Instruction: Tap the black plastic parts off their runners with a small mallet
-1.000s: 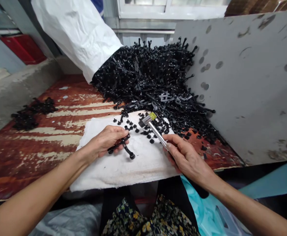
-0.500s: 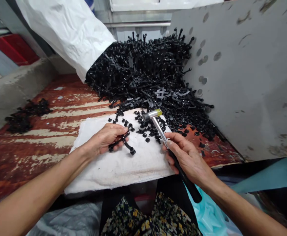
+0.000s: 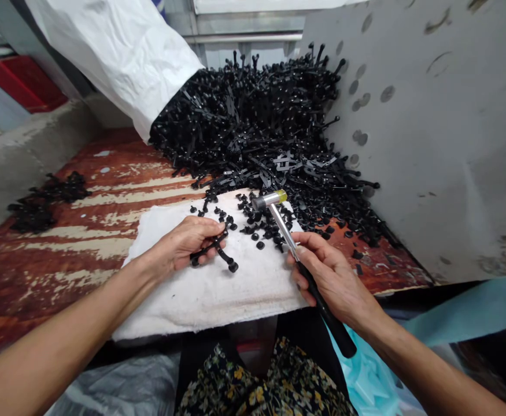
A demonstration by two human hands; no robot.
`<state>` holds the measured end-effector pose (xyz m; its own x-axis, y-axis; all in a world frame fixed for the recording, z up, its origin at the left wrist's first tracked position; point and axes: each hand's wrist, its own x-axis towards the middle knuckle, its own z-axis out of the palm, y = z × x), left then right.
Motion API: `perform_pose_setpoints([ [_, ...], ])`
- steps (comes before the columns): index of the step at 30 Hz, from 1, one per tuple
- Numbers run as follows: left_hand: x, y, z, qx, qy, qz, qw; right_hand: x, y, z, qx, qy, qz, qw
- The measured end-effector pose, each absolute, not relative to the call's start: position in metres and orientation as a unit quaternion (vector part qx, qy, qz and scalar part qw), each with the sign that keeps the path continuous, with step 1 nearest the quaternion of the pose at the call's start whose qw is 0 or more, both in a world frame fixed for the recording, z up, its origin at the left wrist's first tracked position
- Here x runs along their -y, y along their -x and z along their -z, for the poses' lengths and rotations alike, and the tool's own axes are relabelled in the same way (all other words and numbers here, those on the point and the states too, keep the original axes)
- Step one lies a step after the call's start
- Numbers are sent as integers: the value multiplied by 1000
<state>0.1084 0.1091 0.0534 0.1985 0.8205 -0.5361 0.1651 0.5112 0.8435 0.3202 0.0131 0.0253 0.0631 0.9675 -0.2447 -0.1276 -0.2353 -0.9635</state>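
Observation:
My left hand (image 3: 196,240) pinches a black branched plastic part (image 3: 224,254) with knobbed ends, held just over a white cloth (image 3: 235,294). My right hand (image 3: 322,268) is wrapped round a small hammer (image 3: 284,225) at the lower shaft and black grip. Its metal head has one dark face and one yellow face, and it hangs over the cloth's right side. Several small black round caps (image 3: 260,245) lie scattered on the cloth between the hands. Fingers of my left hand hide some of the branched part.
Behind the cloth rises a large heap of black plastic parts (image 3: 253,121), beside a white sack (image 3: 126,63). A smaller black pile (image 3: 47,202) sits at left on the worn red board (image 3: 92,231). A grey panel (image 3: 430,144) stands along the right.
Hardly anything differs. Both hands keep their hold on the branched part and the hammer, and the view has shifted very slightly.

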Motion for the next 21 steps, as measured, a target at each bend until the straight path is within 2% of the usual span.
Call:
perform_pose_setpoints([
  [21,-109,-107,-48,-578,-429,-257,645,-12,-323,-21,386,535,-575,483],
])
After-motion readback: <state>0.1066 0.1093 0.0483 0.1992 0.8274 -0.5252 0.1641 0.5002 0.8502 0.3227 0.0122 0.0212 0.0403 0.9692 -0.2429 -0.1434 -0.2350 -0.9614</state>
